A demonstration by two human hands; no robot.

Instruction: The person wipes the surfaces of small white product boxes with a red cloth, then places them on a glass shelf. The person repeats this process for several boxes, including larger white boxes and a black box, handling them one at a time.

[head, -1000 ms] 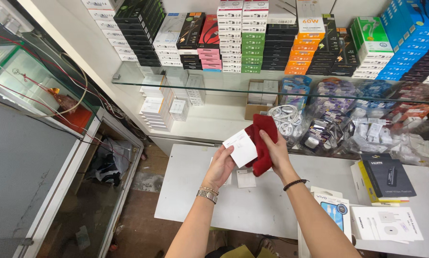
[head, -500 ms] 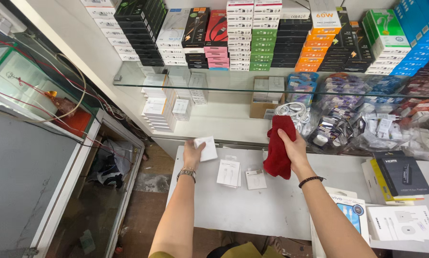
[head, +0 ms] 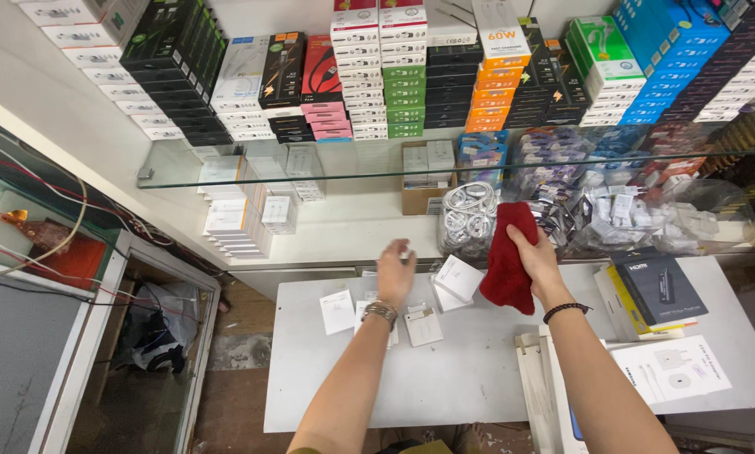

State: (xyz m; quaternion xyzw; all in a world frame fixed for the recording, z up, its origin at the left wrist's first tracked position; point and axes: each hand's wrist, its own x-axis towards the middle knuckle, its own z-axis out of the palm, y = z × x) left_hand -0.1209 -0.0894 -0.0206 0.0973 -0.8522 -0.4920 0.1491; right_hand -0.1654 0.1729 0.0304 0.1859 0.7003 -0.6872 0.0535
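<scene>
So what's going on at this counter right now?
A person stands at a white table below a glass shelf of boxed goods. The right hand grips a red cloth. The left hand is open and holds nothing, hovering over several small white packets lying flat on the table. Dark and white boxes sit at the table's right end.

The scene is being viewed by one head-worn camera, angled steeply down from above at the tabletop (head: 478, 378) and facing the stocked shelves (head: 411, 84) close behind.
</scene>
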